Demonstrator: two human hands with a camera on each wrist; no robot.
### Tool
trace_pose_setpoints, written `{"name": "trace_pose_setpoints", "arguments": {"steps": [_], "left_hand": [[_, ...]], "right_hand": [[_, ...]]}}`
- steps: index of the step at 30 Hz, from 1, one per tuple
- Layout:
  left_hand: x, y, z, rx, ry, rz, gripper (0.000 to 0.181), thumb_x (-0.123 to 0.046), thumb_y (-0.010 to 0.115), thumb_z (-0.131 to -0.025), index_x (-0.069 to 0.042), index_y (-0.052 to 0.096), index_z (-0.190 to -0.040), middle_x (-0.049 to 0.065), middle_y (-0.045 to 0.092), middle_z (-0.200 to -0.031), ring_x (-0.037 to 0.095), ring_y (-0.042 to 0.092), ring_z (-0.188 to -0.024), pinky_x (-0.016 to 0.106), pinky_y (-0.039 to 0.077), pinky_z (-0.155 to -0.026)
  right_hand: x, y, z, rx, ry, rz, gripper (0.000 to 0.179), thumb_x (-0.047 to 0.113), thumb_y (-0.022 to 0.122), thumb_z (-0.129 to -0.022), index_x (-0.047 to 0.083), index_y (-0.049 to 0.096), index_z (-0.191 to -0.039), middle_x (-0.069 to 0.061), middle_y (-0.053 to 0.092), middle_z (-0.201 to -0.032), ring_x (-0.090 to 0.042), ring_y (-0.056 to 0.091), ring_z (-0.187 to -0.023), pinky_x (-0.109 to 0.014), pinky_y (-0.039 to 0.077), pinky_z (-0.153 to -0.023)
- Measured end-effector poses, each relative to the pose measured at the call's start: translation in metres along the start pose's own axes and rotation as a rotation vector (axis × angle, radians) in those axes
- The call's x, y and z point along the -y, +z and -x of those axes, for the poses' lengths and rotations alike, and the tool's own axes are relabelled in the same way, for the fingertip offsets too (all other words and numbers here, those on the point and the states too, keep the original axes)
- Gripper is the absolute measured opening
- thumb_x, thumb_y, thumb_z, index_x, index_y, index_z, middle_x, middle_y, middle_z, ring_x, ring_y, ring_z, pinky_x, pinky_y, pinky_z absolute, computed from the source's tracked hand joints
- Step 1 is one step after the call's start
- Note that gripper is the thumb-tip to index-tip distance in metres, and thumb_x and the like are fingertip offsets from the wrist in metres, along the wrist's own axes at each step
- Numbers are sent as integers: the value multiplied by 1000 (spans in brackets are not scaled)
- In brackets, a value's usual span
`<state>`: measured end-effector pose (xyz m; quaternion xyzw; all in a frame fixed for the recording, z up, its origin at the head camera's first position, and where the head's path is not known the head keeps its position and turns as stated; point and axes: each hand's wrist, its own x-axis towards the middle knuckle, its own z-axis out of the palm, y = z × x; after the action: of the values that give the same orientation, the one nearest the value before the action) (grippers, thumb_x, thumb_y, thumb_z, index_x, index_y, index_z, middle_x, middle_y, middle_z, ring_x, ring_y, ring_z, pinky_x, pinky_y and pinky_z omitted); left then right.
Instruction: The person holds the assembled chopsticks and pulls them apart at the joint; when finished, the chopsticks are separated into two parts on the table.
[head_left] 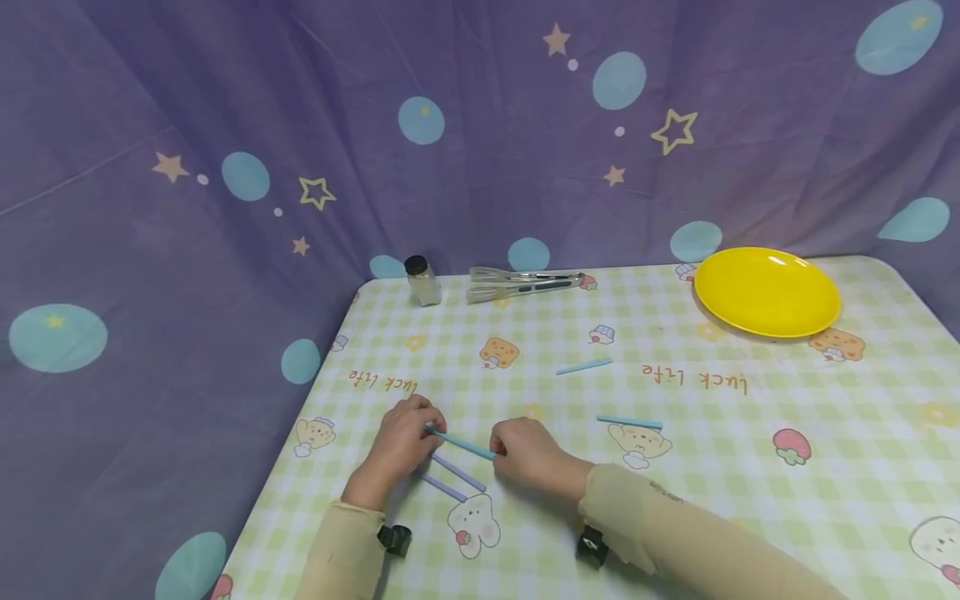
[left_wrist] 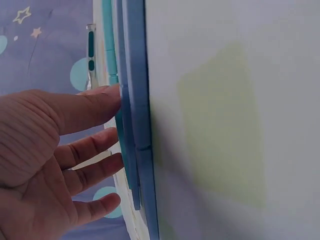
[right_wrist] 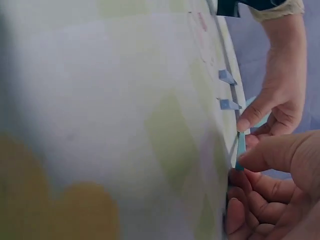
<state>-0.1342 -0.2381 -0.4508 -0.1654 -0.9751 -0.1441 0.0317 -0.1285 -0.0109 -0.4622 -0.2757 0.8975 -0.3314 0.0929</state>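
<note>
A thin teal stick (head_left: pixel 467 445) lies between my two hands over the tablecloth. Its left end is pinched by my left hand (head_left: pixel 405 437), thumb against the stick and the other fingers spread behind it in the left wrist view. At the opposite end my right hand (head_left: pixel 528 452) pinches the stick between thumb and curled fingers, as the right wrist view also shows. Two lavender sticks (head_left: pixel 459 472) lie side by side just nearer to me, their left ends beside my left hand. Seam lines cross the bluish sticks (left_wrist: pixel 136 100) in the left wrist view.
Two more teal sticks, one farther back (head_left: pixel 584 367) and one to the right (head_left: pixel 630 422), lie on the checked tablecloth (head_left: pixel 862 400). Along the back stand a black-capped jar (head_left: pixel 425 285), tongs (head_left: pixel 525 286) and a yellow plate (head_left: pixel 767 293). A purple curtain (head_left: pixel 480 192) hangs behind.
</note>
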Motion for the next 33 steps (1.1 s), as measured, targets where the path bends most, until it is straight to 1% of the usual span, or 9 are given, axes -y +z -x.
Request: {"name": "trace_pose_setpoints", "arguments": {"steps": [3,6,10,13,15,21,23,28,33], "left_hand": [[-3,1,-1,-5,15,1,21,-9,84,-74,-19,65,-75,3,59,-98,26,55,-91,45,43,-83],[-8,2,-3,2,25,11,21,-9,83,-75,-19,64,-75,2,60,-98,25,57,-94,45,44,-85],[-17,2,-8,15,30,54,20,-10,82,-77,-18,64,-78,-1,66,-94,22,61,-91,41,47,-83],[-26,1,-12,28,32,126,16,-11,79,-80,-18,65,-81,-4,70,-89,18,65,-88,39,50,-81],[-31,1,-16,32,47,179,14,-11,78,-82,-18,65,-84,-6,70,-86,16,66,-86,37,51,-79],[-44,7,-25,39,108,303,13,-13,77,-84,-20,66,-84,-11,68,-82,8,64,-79,32,51,-76],[-49,10,-28,46,113,346,12,-14,76,-84,-20,67,-84,-12,69,-82,7,65,-79,31,51,-77],[-63,19,-36,75,143,437,7,-12,74,-86,-16,72,-91,-6,71,-87,8,64,-81,30,51,-78],[-77,28,-43,91,188,479,11,-12,72,-89,-15,76,-99,-4,72,-93,5,63,-82,25,51,-75]], "right_hand": [[-4,-3,1,-31,11,-33,12,4,69,-79,13,64,-73,6,57,-67,-11,50,-63,-28,44,-64],[-10,-8,4,-66,6,-34,11,4,69,-81,12,65,-75,6,58,-68,-12,50,-65,-30,43,-66],[-17,-20,11,-94,6,-40,10,3,69,-82,11,65,-78,7,59,-71,-12,51,-67,-32,45,-68],[-24,-32,17,-111,12,-49,9,3,69,-83,11,66,-80,7,61,-74,-11,54,-70,-33,47,-70],[-29,-40,21,-124,17,-55,9,2,70,-83,10,66,-80,6,62,-76,-11,56,-72,-33,48,-72],[-45,-61,34,-136,11,-51,10,0,69,-84,10,66,-83,6,63,-80,-10,57,-75,-32,49,-72],[-51,-66,39,-138,7,-39,11,1,69,-85,11,66,-83,6,64,-80,-9,58,-75,-31,49,-72],[-65,-78,52,-143,0,-39,8,2,69,-86,10,67,-85,6,65,-82,-8,59,-75,-30,50,-70],[-75,-91,64,-159,4,-29,9,2,69,-86,10,68,-84,7,64,-81,-7,56,-72,-30,49,-69]]}}
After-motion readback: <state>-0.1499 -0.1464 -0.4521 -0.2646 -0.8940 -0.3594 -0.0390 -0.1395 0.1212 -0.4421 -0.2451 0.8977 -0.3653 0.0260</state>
